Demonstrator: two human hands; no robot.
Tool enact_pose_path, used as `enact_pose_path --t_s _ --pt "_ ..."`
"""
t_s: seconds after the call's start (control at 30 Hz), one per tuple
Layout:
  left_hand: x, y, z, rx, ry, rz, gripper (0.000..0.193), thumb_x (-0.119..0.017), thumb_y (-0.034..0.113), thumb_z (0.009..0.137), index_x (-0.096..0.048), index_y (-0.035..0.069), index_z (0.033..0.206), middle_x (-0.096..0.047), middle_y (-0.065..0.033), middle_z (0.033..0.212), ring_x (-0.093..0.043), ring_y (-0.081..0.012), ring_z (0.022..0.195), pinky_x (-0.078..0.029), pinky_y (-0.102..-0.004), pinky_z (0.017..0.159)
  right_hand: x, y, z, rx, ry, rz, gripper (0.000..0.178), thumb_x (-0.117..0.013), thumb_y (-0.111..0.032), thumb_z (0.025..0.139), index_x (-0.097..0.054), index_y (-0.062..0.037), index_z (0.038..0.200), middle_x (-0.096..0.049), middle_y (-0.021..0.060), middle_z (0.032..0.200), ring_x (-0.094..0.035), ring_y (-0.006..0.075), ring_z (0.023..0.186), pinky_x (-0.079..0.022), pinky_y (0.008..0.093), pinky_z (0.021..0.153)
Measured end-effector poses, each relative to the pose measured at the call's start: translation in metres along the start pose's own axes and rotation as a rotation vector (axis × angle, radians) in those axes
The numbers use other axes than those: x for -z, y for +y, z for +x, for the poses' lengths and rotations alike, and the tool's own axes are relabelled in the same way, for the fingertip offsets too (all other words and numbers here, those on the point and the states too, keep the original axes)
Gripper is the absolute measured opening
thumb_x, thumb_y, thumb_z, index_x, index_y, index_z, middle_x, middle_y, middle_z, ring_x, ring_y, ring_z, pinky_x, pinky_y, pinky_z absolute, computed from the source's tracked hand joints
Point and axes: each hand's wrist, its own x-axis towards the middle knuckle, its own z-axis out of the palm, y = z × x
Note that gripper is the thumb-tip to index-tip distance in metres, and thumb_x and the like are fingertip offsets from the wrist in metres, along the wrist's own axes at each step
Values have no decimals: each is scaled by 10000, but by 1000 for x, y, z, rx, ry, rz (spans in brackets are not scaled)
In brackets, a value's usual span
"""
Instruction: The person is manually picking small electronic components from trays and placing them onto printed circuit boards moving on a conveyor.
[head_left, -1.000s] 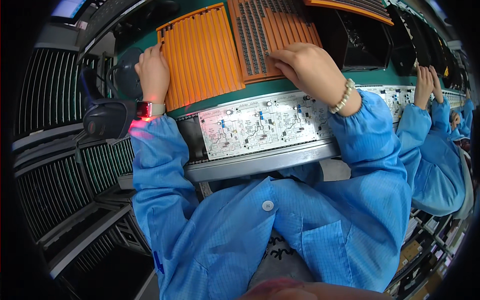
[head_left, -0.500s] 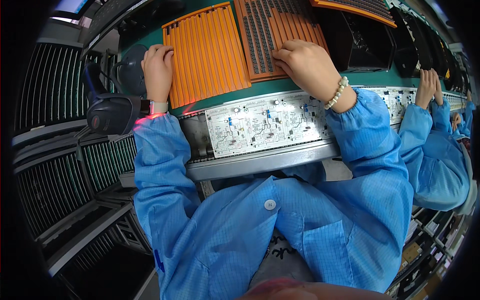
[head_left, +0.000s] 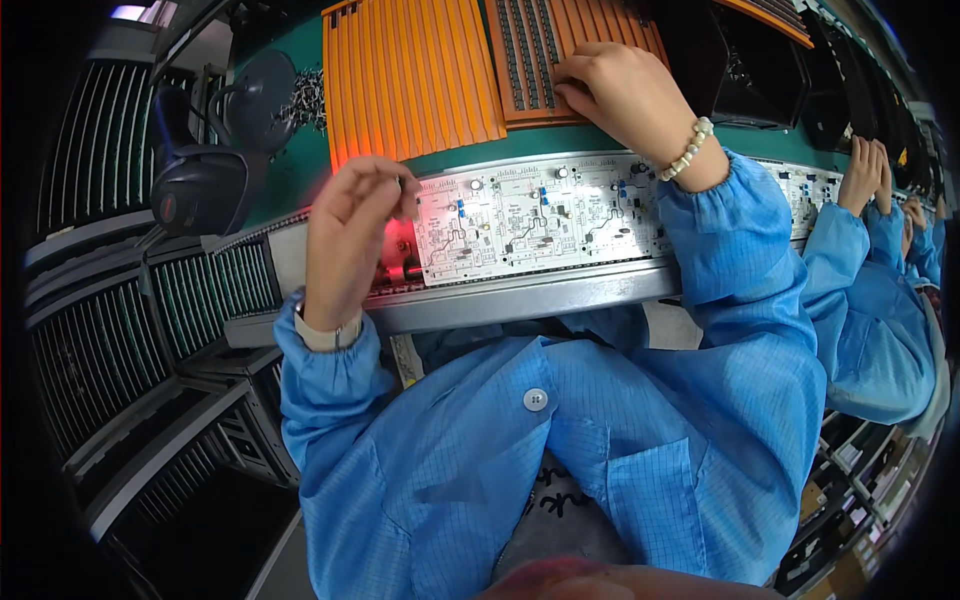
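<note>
A long white circuit board panel [head_left: 530, 225] with small blue, black and silver parts lies on a metal rail in front of me. Over its left end is my left hand [head_left: 350, 230], thumb and fingers pinched together; a tiny dark bit shows at the fingertips, too small to name. My right hand [head_left: 625, 95] reaches past the board to a brown slotted tray [head_left: 515, 65] that holds rows of small black components. Its fingers are curled together at the slots, and what they hold, if anything, is hidden. Beside the brown tray lies an orange ribbed tray [head_left: 415, 85].
A dark scanner-like device [head_left: 200, 190] stands left, casting red light near my left hand. Loose small metal-legged parts [head_left: 308, 100] are heaped left of the orange tray. A black bin [head_left: 745, 75] stands right of the brown tray. Another person's hands [head_left: 865, 175] work farther right.
My left hand has come back from the orange tray's left side to the board's left end, uncovering the heap of parts. My right hand stays at the brown tray. The whole view has shifted slightly.
</note>
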Motion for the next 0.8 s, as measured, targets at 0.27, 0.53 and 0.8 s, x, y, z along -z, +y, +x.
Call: enact_pose_path --t_s 0.27,0.53,0.8 --pt "10 -34 -56 168 -49 -658 204 -476 50 992 -547 -24 1168 -537 -77 926 -493 -149 834 -407 -281 753 30 -86 -33 50 22 439 175 -738 -71 791 -665 -17 940 -672 131 894 -680 286 811 -567 360 713" --pt "16 -54 -71 94 89 -464 197 -467 87 1029 -540 -21 1178 -591 -87 918 -556 -145 780 -442 -268 702 -28 -142 -40 -70 -42 467 159 -733 -82 777 -642 -27 895 -628 119 837 -632 307 755 -531 385 668" --pt "11 -50 -70 9 133 21 148 -471 -23 1001 -501 -42 1145 -670 -203 1096 -698 -227 917 -519 -285 772 -29 -150 -38 -201 -88 372 182 -746 -69 757 -661 -15 909 -646 119 854 -640 306 767 -533 379 672"
